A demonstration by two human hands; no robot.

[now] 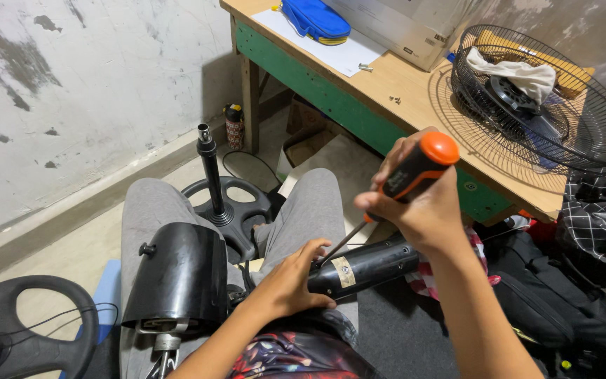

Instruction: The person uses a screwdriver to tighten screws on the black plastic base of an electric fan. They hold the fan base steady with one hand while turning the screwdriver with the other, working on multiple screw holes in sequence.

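Sitting just below the wooden workbench point(415, 91) with its fan guard point(562, 133), the black tube point(366, 267) lies across my lap, left hand point(289, 284) clamping it, right hand point(426, 210) fisted round the orange-handled screwdriver point(408, 175) above it.

we see our own body from above. both arms are bare from the elbow down, with no sleeve, watch, ring or glove on either. our left hand point(290, 281) and our right hand point(426, 210) both show short, plain nails. just below the left hand, our shirt point(285, 354) is dark with a busy print of red, blue and pale patches. beyond the left hand, our legs are covered by plain light grey trousers point(159, 210) of soft cloth, lightly creased at the knees. our feet are hidden.
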